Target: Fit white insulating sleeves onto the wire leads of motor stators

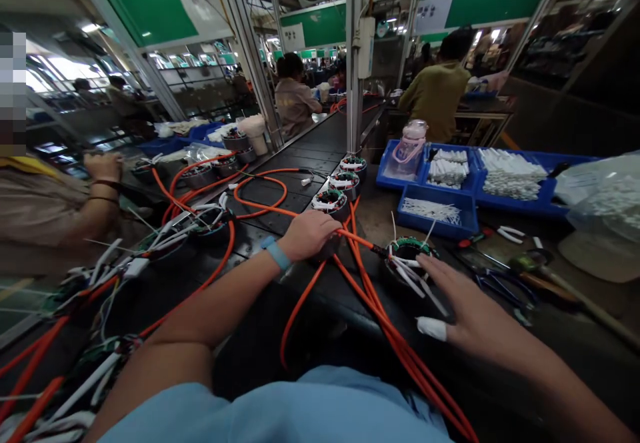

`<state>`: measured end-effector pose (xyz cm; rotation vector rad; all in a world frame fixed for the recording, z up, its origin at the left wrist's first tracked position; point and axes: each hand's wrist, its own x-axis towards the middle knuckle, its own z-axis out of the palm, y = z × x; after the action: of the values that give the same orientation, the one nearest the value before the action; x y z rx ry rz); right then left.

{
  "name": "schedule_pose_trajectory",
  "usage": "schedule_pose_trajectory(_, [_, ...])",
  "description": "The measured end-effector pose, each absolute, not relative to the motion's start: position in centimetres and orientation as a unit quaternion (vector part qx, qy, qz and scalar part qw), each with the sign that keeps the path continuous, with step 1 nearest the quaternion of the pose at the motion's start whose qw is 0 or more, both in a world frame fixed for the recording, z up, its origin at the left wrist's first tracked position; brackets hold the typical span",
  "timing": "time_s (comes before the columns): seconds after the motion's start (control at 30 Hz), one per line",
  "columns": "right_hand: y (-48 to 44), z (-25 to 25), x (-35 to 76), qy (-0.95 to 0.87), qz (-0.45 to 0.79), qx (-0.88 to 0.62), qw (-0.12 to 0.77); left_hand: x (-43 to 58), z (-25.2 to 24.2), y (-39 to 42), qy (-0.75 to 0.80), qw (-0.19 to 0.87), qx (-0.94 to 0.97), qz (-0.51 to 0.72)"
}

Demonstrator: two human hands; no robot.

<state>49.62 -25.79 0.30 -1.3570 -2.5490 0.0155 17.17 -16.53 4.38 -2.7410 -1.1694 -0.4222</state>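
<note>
My left hand (311,235), with a blue band on its wrist, is closed over an orange cable (357,237) above a grey cylindrical body. Its fingertips are partly hidden. The cable runs right into a motor stator (407,256) with a green-laced winding and white sleeved leads (415,276). Beside that stator is my right hand (465,303), its fingers stretched out and the fingertips by the rim and leads. White tape (432,328) wraps its thumb. Several more stators (330,200) stand in a row just beyond my left hand.
Blue bins (437,210) of white sleeves and ties stand at the right, beside pliers (505,286). A dark conveyor (320,143) runs away ahead past a metal post (354,63). Wired stators and orange cables cover the left side, where a co-worker's arm (103,196) reaches in.
</note>
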Motion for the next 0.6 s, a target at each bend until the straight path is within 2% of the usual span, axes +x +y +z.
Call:
schedule_pose_trajectory(0.1, [-24.3, -1.1, 51.4, -0.862, -0.088, -0.489, 0.105, 18.6, 5.2, -19.8, -0.366, 0.039, -0.907, -0.205])
schedule_pose_trajectory(0.2, [-22.4, -2.2, 53.9, -0.837, -0.155, -0.518, 0.084, 20.9, 4.2, -24.3, -0.367, -0.076, -0.906, -0.197])
schedule_pose_trajectory(0.27, [-21.7, -2.5, 55.5, -0.792, -0.191, -0.570, 0.104, 22.6, 2.5, -26.8, -0.343, -0.243, -0.893, -0.162])
schedule_pose_trajectory(0.37, [-22.7, -2.9, 56.3, -0.721, -0.178, -0.645, 0.177, 24.6, 0.4, -28.0, -0.282, -0.580, -0.750, -0.148])
schedule_pose_trajectory(0.43, [-25.1, -3.8, 55.3, -0.668, -0.121, -0.686, 0.260, 25.4, 0.2, -27.6, -0.230, -0.718, -0.626, -0.198])
schedule_pose_trajectory(0.5, [-28.3, -5.3, 52.9, -0.641, 0.008, -0.693, 0.330, 26.2, 0.8, -27.1, -0.169, -0.777, -0.558, -0.239])
schedule_pose_trajectory(0.53, [-30.0, -6.1, 51.4, -0.662, 0.122, -0.659, 0.335, 26.8, 1.4, -27.1, -0.145, -0.787, -0.550, -0.241])
schedule_pose_trajectory(0.6, [-32.7, -7.4, 48.2, -0.705, 0.361, -0.537, 0.291, 28.3, 2.4, -27.5, -0.138, -0.769, -0.588, -0.208])
